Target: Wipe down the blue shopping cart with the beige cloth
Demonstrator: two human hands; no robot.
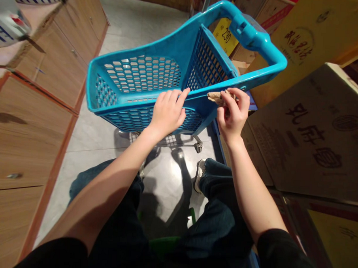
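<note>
A blue plastic shopping cart [138,52] with latticed walls stands in front of me, its looped handle at the right. My left hand [168,113] rests on the cart's near rim, fingers bent over the edge and thumb on the outer side. Close to the handle end of that same rim, my right hand [233,116] pinches a crumpled beige-brown rag [215,97]. The rag lies against the cart's side, and part of it is hidden by the fingers.
Wooden cabinets [24,139] line the left side. Large cardboard boxes [309,135] are stacked at the right, near a yellow tag [226,35] marked 230. A caster [198,146] touches the grey tiled floor [88,161]. Something green [165,246] shows beneath me.
</note>
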